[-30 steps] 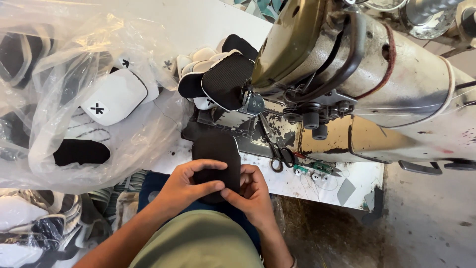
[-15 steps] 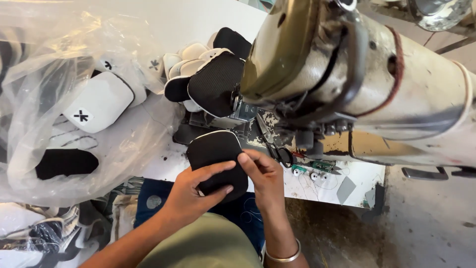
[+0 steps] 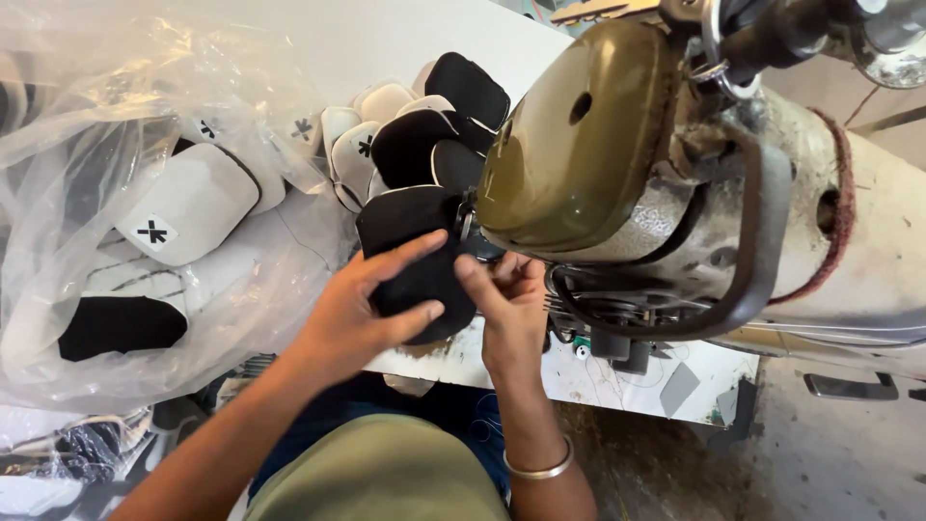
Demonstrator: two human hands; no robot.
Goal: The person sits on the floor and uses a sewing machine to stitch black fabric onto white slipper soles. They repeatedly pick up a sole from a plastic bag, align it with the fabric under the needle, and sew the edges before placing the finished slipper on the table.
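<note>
Feeding step: my left hand (image 3: 362, 314) pinches the black padded piece (image 3: 415, 256) flat between fingers and thumb, while my right hand (image 3: 506, 309) grips its edge just beside the sewing machine head (image 3: 579, 145). Next, I judge, the edge needs aligning under the needle.

A big clear plastic bag (image 3: 145, 193) lies crumpled on the bench (image 3: 386, 48) at the left, holding white and black padded pieces. One white piece inside bears a small square white label (image 3: 152, 232) with a black mark. Similar small marked labels (image 3: 365, 146) show on the white pieces stacked just right of the bag.
</note>
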